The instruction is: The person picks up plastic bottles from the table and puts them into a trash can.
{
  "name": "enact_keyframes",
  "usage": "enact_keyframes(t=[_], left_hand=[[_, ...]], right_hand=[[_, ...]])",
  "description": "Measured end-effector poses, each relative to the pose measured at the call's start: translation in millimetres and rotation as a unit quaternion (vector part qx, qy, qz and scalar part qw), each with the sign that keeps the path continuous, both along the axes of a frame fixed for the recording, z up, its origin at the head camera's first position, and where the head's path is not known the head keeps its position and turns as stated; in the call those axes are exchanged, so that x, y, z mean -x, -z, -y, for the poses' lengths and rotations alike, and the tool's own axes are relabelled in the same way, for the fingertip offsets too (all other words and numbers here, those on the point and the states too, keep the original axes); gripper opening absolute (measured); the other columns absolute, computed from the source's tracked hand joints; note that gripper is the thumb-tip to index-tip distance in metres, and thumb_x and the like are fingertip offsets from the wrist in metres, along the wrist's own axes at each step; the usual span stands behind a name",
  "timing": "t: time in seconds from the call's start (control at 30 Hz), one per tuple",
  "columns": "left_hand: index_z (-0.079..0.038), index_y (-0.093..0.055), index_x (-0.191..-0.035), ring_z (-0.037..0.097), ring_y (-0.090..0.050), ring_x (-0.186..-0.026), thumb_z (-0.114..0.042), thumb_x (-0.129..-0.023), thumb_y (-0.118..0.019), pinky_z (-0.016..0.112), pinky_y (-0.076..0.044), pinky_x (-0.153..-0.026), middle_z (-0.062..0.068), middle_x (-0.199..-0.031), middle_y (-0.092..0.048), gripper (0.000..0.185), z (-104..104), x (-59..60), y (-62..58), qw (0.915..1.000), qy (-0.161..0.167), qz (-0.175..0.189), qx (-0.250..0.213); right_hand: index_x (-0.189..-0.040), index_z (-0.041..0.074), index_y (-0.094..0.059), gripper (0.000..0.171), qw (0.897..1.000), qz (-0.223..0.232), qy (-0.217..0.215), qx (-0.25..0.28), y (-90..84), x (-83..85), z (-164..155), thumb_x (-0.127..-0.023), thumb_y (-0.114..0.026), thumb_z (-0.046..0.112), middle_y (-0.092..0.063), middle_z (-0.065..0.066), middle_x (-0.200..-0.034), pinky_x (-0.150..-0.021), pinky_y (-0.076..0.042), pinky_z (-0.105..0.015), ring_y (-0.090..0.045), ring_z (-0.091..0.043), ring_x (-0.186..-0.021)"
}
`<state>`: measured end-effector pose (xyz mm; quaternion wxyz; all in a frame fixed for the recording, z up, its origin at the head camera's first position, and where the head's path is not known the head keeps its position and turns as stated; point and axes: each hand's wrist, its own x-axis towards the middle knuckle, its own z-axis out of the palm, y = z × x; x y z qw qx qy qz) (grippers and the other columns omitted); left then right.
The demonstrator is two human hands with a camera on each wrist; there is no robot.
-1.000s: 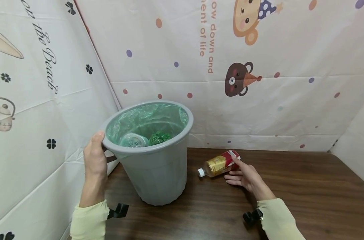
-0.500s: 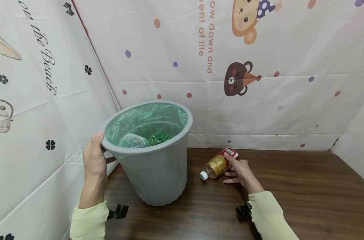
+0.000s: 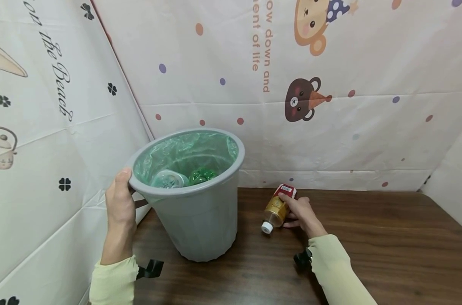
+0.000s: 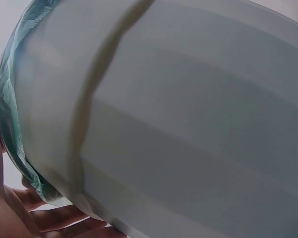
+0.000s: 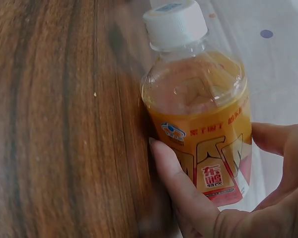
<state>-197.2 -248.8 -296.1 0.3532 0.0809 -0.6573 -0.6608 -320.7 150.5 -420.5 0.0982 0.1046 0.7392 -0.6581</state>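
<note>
Right hand (image 3: 300, 210) fingers curl around the bottle (image 3: 278, 206) lying near the worktop's back edge; it looks light, stiff, slick, best gripped mid-label. Left hand (image 3: 120, 202) grips the bin (image 3: 200, 220) rim.

bare table (image 3: 387, 241) right of bottle (image 3: 278, 207), bin (image 3: 196, 224) blocking left, wall sheet (image 3: 330, 140) behind

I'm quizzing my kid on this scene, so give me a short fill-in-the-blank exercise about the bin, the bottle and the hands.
1. The left hand grips the rim of the grey ____.
2. The bin is lined with a ____ plastic bag.
3. The right hand holds a bottle whose cap is ____.
4. The bottle lies on a dark ____ table.

Missing words: bin; green; white; wooden
</note>
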Motion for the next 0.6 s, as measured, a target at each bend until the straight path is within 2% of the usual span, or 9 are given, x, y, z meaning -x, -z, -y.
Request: enact_keyframes(t=[0.17,0.37,0.6], left_hand=[[-0.014,-0.075,-0.128,0.017,-0.071,-0.096,-0.050,-0.107,-0.051,0.029,-0.061,-0.054,0.003,-0.104,-0.076,0.047,0.1,1.0,-0.1,0.9999,-0.004,-0.009,0.004],[-0.014,-0.075,-0.128,0.017,-0.071,-0.096,-0.048,-0.108,-0.050,0.028,-0.061,-0.054,0.004,-0.104,-0.075,0.047,0.2,1.1,-0.3,0.9999,-0.006,-0.011,0.011],[-0.013,-0.075,-0.127,0.016,-0.071,-0.095,-0.047,-0.108,-0.050,0.028,-0.061,-0.054,0.004,-0.101,-0.075,0.046,0.6,0.3,0.6,0.9998,-0.003,-0.014,0.012]], right_hand=[[-0.153,-0.016,-0.008,0.088,1.000,0.006,-0.006,-0.007,-0.7,0.1,0.1,-0.107,-0.059,0.039,-0.042,-0.035,-0.133,-0.067,-0.066,-0.044,-0.059,-0.039,-0.106],[-0.153,-0.017,-0.023,0.078,1.000,0.006,-0.021,-0.002,0.5,-0.6,-2.1,-0.109,-0.055,0.039,-0.046,-0.032,-0.133,-0.071,-0.066,-0.043,-0.060,-0.034,-0.103],[-0.156,-0.016,-0.023,0.075,0.999,-0.001,-0.022,0.027,4.6,-2.3,-5.3,-0.111,-0.053,0.037,-0.044,-0.032,-0.140,-0.072,-0.066,-0.041,-0.058,-0.037,-0.112]])
